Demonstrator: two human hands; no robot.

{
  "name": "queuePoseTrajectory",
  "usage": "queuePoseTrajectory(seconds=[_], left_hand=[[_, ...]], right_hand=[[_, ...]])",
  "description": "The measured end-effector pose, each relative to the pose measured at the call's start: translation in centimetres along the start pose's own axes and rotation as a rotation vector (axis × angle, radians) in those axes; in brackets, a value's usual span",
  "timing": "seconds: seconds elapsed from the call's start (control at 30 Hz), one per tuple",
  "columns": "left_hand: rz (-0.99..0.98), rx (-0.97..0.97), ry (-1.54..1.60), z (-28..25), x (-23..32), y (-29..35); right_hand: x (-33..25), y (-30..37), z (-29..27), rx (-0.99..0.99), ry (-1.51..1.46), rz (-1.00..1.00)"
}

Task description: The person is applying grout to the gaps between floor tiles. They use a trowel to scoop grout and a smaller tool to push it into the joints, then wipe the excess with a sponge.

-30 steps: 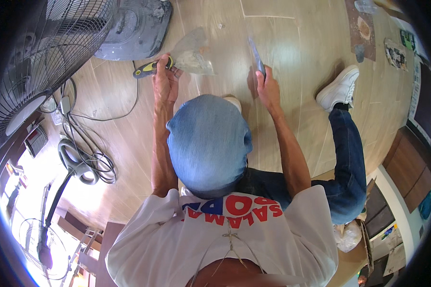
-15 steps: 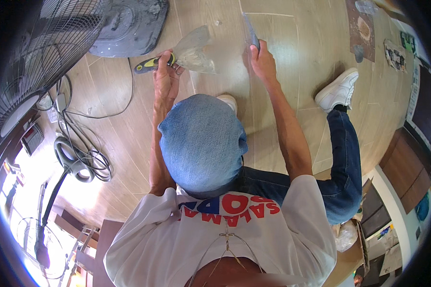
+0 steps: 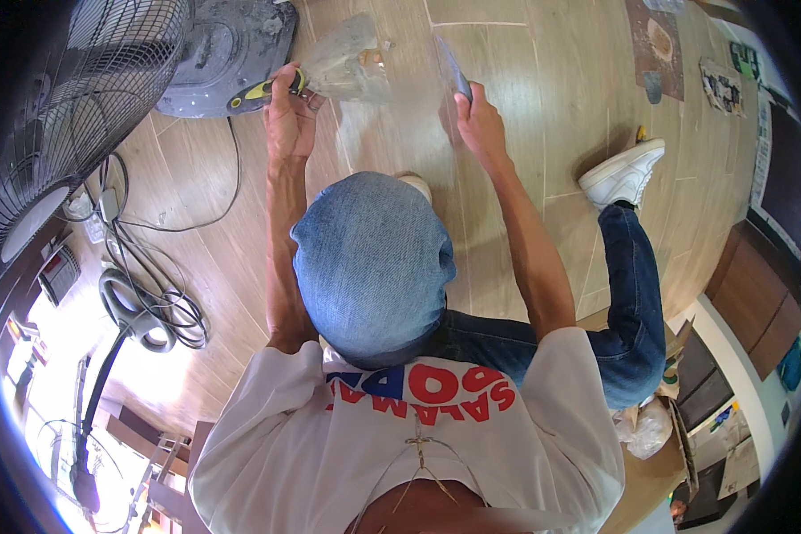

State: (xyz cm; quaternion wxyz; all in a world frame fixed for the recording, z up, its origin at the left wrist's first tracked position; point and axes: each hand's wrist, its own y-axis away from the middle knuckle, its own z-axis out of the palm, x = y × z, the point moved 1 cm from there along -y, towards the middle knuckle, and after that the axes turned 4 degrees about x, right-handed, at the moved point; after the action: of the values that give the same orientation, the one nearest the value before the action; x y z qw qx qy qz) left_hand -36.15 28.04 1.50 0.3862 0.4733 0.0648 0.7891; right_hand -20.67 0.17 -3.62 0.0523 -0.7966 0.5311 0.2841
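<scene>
My left hand (image 3: 287,120) is closed round the black-and-yellow handle of a wide putty knife (image 3: 340,60). Its broad, smeared blade points right, over or against the wood-look floor; contact is hard to judge. Small brownish bits (image 3: 371,60) show at the blade's far edge. In my right hand (image 3: 482,129) is a thin grey-blue scraper (image 3: 455,71), seen nearly edge-on, its tip pointing up and slightly left. The two tools are apart, with floor between them. My bent knee in blue denim (image 3: 374,258) hides the floor between my forearms.
At the left stands a fan (image 3: 107,98) near a dusty dark base (image 3: 231,49). Coiled cables (image 3: 165,303) lie below it. My white shoe (image 3: 627,173) rests at the right. Beyond it lies a stained brown sheet (image 3: 659,67) with a grey piece on it. A cardboard box (image 3: 663,481) sits lower right.
My left hand has moved the putty knife farther away and slightly left. My right hand keeps its scraper at nearly the same place. The whole view has shifted a little.
</scene>
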Motion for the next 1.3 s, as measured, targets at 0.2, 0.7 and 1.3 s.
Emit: queuePoseTrajectory(seconds=[0.2,0.7,1.3], left_hand=[[0.002,-0.030,0.027,-0.9,0.9,-0.3],[0.002,0.015,0.052,0.4,1.2,1.1],[-0.002,0.155,0.073,-10.0,3.2,2.0]], right_hand=[[0.8,2.3,0.3,-0.075,0.024,0.040],[0.4,-1.2,0.3,0.012,-0.030,0.010],[3.0,7.3,0.2,-0.109,-0.020,0.080]])
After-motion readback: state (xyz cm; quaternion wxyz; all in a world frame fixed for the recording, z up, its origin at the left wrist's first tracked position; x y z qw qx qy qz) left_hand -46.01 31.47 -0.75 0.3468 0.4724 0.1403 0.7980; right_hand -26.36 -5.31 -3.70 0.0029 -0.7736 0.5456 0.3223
